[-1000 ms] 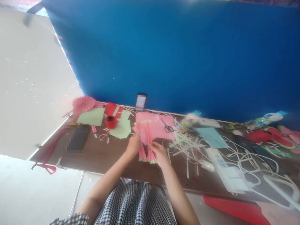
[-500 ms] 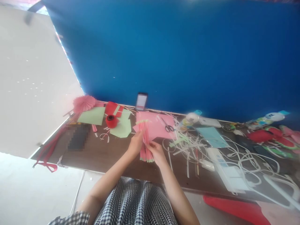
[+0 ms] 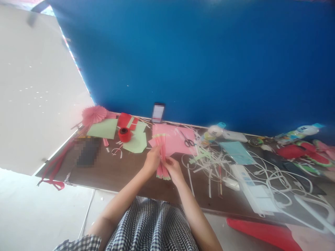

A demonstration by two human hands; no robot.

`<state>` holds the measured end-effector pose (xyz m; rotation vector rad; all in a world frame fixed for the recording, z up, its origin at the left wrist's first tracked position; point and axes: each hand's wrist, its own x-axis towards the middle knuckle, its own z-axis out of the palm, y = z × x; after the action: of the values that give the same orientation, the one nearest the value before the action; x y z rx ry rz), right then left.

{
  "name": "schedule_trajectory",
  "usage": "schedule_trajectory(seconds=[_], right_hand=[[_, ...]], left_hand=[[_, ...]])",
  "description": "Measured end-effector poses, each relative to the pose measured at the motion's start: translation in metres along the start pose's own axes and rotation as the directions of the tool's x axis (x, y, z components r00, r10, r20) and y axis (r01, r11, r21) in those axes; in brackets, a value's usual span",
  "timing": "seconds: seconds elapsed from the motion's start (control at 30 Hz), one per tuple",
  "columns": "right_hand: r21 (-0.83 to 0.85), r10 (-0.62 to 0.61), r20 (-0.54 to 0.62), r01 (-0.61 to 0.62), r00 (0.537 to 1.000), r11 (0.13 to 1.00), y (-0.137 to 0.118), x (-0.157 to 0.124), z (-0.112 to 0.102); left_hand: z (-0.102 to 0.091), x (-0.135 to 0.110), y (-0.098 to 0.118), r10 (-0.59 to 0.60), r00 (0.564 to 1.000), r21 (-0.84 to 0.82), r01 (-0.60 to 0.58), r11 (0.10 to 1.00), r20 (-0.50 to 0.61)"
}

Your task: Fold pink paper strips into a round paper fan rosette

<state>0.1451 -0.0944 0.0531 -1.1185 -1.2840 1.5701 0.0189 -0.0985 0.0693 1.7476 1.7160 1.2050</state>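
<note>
A strip of pleated pink paper [image 3: 162, 171] with pale green edges is gathered between my two hands, above the desk. My left hand [image 3: 152, 158] pinches its left side near the middle. From the right, my right hand [image 3: 173, 169] closes its fingers on the same folds, slightly lower. Some of the pleats are hidden behind my fingers. Just beyond lies a sheet of pink paper [image 3: 172, 134] with scissors [image 3: 189, 142] on its right part. Left of my hands are a red roll of ribbon [image 3: 125, 135] and light green paper [image 3: 136, 142].
A pink paper fan [image 3: 94, 115] sits at the back left. White paper strips [image 3: 206, 158], cables, a power strip [image 3: 243, 177] and a bottle [image 3: 213, 132] crowd the right side. A phone [image 3: 158, 112] leans on the blue panel [image 3: 183, 62].
Both hands stay in almost the same place on the pleated paper. Its lower end has drawn slightly narrower between them.
</note>
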Motion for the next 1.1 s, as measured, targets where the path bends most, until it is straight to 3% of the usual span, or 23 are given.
schedule_trajectory(seconds=[0.27,0.4,0.53,0.77,1.1], right_hand=[[-0.081,0.063,0.061,-0.058,0.996,0.995,-0.006,-0.003,-0.003],[0.067,0.109,0.196,-0.124,0.974,0.990,-0.011,-0.008,-0.013],[0.135,0.149,0.220,-0.181,0.964,0.974,-0.012,-0.014,-0.018],[0.056,0.101,0.178,-0.112,0.979,0.992,-0.010,-0.016,-0.016],[-0.174,0.116,0.213,-0.079,0.970,0.981,-0.010,-0.014,-0.018]], left_hand=[[0.003,0.001,-0.007,-0.061,0.997,-0.022,0.060,0.998,-0.044],[-0.001,0.004,-0.012,-0.076,0.994,-0.110,0.068,0.992,-0.075],[-0.003,0.006,-0.017,-0.086,0.992,-0.174,0.069,0.982,-0.092],[-0.003,0.004,-0.018,-0.083,0.992,-0.194,0.064,0.979,-0.093],[0.002,0.002,-0.024,-0.069,0.992,-0.148,0.053,0.988,-0.108]])
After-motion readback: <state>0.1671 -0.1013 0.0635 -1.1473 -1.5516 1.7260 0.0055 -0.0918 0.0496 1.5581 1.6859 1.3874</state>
